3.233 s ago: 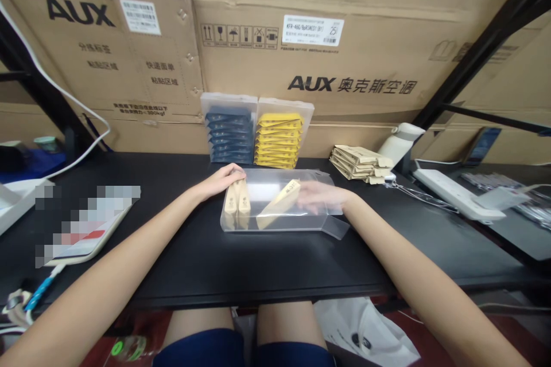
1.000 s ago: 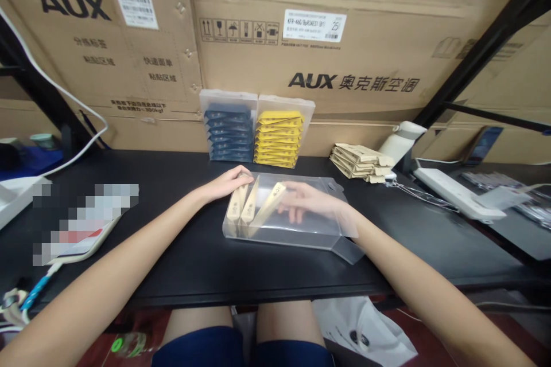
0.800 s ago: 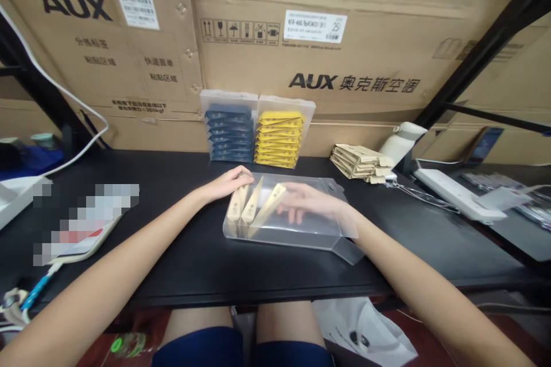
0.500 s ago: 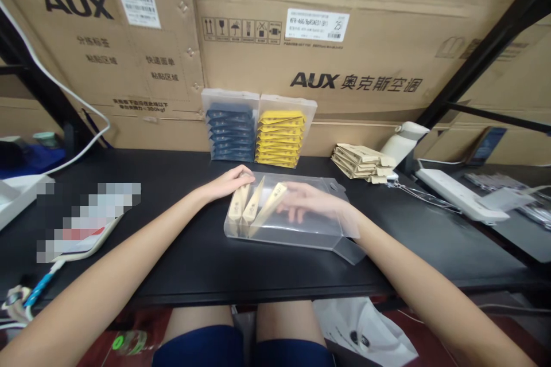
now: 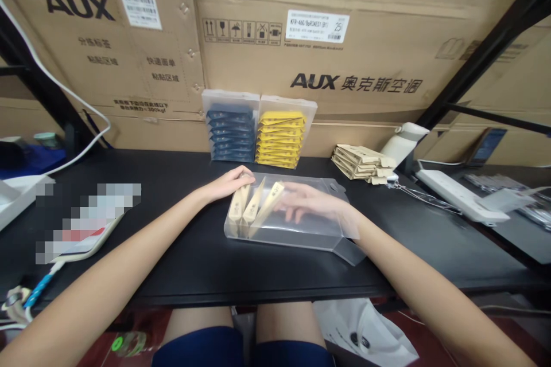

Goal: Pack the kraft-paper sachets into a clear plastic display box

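Observation:
A clear plastic box point(image 5: 301, 235) lies on the black desk, its flapped end open toward the right. Inside its left end, cream-coloured flat packets point(image 5: 250, 212) with dark print stand side by side. My left hand point(image 5: 232, 182) has its fingers closed over the far left corner of the box. Through the open end my right hand point(image 5: 307, 202) reaches inside, seen through the plastic. Its fingertips grip the upper edge of the rightmost cream packet point(image 5: 269, 206), which leans to the right, apart from the others at its top.
Behind stand clear boxes of blue packets point(image 5: 230, 133) and yellow packets point(image 5: 280, 136). Stacked cream packets point(image 5: 361, 161) lie at the back right, beside a white bottle point(image 5: 400, 143) and a white power strip point(image 5: 462, 195). A phone point(image 5: 90, 229) with a cable lies left.
The rightmost cream packet and the fingers of my right hand have shifted very slightly left inside the box. My left hand stays at the corner.

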The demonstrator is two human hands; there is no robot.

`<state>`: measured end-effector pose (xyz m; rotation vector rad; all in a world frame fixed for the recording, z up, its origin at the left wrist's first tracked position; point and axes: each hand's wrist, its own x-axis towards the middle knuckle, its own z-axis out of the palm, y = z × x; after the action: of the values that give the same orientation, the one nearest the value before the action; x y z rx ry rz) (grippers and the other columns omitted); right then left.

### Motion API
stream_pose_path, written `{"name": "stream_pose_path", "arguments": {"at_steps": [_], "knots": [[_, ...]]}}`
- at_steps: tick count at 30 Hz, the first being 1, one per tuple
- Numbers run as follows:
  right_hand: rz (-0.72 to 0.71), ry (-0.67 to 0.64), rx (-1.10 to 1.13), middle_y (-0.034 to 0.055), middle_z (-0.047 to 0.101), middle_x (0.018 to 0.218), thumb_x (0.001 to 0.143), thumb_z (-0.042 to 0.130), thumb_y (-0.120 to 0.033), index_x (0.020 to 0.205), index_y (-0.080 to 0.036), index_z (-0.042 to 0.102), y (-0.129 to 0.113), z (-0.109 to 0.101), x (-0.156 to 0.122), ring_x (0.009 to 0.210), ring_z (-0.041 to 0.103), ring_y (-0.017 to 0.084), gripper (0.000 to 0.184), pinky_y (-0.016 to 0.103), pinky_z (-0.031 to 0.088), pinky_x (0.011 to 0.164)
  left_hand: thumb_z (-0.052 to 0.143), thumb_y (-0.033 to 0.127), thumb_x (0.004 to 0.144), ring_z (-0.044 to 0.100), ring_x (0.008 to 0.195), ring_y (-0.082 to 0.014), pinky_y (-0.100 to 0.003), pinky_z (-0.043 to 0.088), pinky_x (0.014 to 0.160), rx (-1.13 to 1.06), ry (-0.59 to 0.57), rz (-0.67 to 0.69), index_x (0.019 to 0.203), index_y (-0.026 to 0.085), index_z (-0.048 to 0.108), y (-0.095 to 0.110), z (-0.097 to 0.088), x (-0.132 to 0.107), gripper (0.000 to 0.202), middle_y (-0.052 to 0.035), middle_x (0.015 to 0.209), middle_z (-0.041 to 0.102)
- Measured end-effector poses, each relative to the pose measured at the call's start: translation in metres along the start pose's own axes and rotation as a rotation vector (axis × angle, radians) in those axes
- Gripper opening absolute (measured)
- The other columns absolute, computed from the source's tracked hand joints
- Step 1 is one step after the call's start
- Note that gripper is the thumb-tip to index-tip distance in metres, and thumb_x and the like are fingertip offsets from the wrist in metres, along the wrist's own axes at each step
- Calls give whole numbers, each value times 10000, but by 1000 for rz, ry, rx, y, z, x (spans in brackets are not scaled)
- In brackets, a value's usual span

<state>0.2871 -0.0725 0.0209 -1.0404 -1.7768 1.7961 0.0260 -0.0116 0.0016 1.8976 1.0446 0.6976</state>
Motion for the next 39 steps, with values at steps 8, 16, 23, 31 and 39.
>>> {"name": "stream_pose_path", "arguments": {"at_steps": [8,16,23,31,39], "knots": [[15,-4,59,138,682,1112,847,660,-335,1389,-184,386,-1,1,0,777,683,144,626,222,558,609,544,479,818,542,919,-207,-308,397,824,-3,-7,-1,963,195,587,-1,0,0,322,-12,924,601],[20,-10,109,135,686,1120,858,654,-294,1429,-190,323,-2,2,-1,829,691,152,669,269,568,719,549,485,810,542,911,-205,-308,399,822,-10,-1,-11,954,194,581,2,0,-1,327,-10,917,601],[4,-22,120,140,678,1147,859,652,-294,1402,-192,363,0,1,-1,856,690,158,624,275,568,738,550,487,808,546,909,-207,-313,401,821,-1,2,-22,956,194,581,3,0,-1,330,-13,921,605],[-14,-58,114,135,665,1179,866,641,-299,1419,-211,356,1,-1,0,880,687,159,628,291,567,770,550,494,802,551,899,-206,-312,407,810,-4,3,-28,957,196,581,4,1,-1,337,-11,911,608],[-20,-59,116,125,648,1210,857,648,-269,1417,-222,379,0,0,0,897,691,165,623,304,565,795,554,501,785,556,907,-214,-317,417,807,11,15,-31,947,199,589,5,1,-2,344,-12,906,616]]}}
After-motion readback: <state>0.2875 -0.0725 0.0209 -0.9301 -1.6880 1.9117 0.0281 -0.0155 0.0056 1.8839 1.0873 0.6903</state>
